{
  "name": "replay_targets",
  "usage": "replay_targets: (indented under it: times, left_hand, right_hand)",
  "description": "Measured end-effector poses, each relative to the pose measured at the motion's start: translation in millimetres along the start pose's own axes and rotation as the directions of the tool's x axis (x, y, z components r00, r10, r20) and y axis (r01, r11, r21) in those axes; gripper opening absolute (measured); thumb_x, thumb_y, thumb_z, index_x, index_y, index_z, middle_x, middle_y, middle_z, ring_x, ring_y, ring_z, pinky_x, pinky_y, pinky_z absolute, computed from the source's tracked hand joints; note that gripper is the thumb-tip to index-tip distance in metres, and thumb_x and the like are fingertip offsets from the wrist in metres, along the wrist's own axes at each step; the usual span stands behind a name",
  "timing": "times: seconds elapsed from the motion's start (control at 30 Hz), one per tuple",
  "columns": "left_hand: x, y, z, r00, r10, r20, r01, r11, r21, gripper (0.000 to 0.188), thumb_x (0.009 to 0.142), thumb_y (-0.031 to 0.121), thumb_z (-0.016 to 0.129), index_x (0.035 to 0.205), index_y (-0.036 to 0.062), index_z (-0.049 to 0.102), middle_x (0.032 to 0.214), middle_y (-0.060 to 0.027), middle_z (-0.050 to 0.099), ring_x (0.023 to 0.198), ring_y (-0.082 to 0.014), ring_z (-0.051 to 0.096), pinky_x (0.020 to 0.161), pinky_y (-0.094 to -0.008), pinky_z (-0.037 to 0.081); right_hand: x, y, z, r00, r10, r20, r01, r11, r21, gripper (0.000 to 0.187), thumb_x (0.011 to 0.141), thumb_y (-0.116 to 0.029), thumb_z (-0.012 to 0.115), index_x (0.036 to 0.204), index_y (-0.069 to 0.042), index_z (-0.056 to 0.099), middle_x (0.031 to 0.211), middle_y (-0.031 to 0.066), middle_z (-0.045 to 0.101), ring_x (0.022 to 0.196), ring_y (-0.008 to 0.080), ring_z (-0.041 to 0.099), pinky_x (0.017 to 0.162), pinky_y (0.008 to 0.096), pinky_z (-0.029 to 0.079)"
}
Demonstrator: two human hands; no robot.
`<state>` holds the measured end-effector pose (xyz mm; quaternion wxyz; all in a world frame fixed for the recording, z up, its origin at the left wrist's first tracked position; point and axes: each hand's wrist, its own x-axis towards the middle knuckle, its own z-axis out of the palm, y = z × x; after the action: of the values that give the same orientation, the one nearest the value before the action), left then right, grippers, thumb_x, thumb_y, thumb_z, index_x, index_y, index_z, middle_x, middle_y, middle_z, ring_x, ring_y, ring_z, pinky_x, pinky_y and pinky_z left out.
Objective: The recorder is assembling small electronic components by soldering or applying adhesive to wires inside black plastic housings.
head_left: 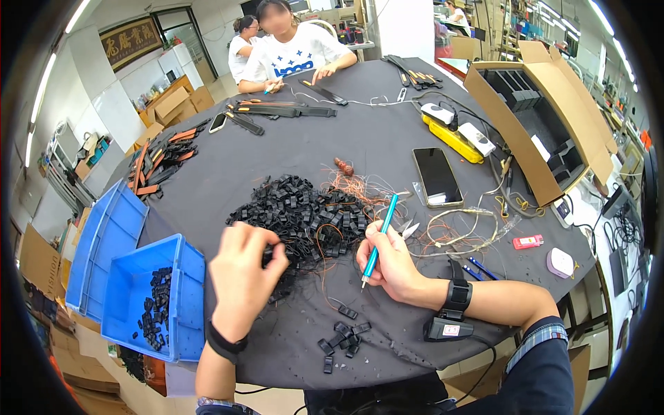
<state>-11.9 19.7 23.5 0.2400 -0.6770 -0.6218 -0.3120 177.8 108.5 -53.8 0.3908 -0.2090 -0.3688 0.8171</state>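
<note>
While my right grip (pixel 395 268) pinches the teal tool (pixel 381 238), its thin tip points down toward the desk (pixel 277 152), just beside the right edge of the heap (pixel 297 200) of small black pieces. Over on the heap's near left side hangs my left grip (pixel 242 270), thumb and forefinger curled in close; something dark shows between them, but I cannot tell whether I hold a piece or that is only the heap behind.

Now the handling, as I judge it: the tool wants a light pinch for fine control, its tip aimed away from my left fingers. Pieces this small and jumbled probably come best singly, taken by their sides. Mind the orange wires (pixel 356 185) at the heap's far right; a snag could drag several pieces along. Loose pieces (pixel 340 339) lie nearer me, easy to sweep aside by accident. More sit in the blue bin (pixel 188 311), left of my left grip, and those blades (pixel 411 230) just beyond my right deserve respect.
</note>
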Motion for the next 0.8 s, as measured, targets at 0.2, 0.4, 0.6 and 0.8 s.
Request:
replay_targets:
  times: [0.2,0.4,0.6,0.8]
  left_hand:
    - [-13,5,24,0.978,0.074,0.193,-0.058,0.995,-0.087,0.019,0.062,0.007,0.069,0.073,0.0073,0.054,0.079,-0.0061,0.046,0.069,-0.0223,0.051,0.054,-0.0333,0.043]
    - [-33,23,24,0.971,0.031,0.239,0.013,0.984,-0.18,0.023,0.059,0.003,0.068,0.072,0.0042,0.05,0.09,-0.0134,0.04,0.07,-0.0264,0.055,0.055,-0.0351,0.048]
    - [-30,37,14,0.791,0.136,0.596,0.243,0.825,-0.51,0.024,0.065,0.009,0.065,0.074,0.0031,0.044,0.092,-0.0153,0.039,0.055,-0.028,0.055,0.052,-0.0366,0.048]
    - [-36,43,-7,0.714,0.185,0.675,0.319,0.772,-0.55,0.019,0.07,0.007,0.067,0.072,0.004,0.048,0.093,-0.0109,0.04,0.056,-0.014,0.054,0.057,-0.0281,0.048]
  right_hand:
    - [-2,-7,4,0.999,0.032,-0.018,-0.033,0.998,-0.05,0.012,0.094,-0.026,0.044,0.093,-0.014,0.04,0.055,0.0054,0.049,0.035,0.0068,0.032,0.031,0.0216,0.02]
    - [-13,-1,4,0.978,0.202,0.059,-0.195,0.975,-0.107,0.015,0.091,-0.027,0.051,0.091,-0.013,0.045,0.054,0.0042,0.05,0.033,0.0064,0.031,0.03,0.0215,0.019]
    - [-15,-3,5,0.962,0.267,0.061,-0.252,0.951,-0.18,0.016,0.09,-0.026,0.055,0.088,-0.013,0.046,0.055,0.0022,0.052,0.033,0.0044,0.031,0.03,0.021,0.017]
    - [-17,-8,14,0.959,0.257,0.118,-0.245,0.964,-0.107,0.018,0.09,-0.024,0.055,0.083,-0.013,0.043,0.054,0.0024,0.052,0.032,0.0041,0.03,0.029,0.0211,0.016]
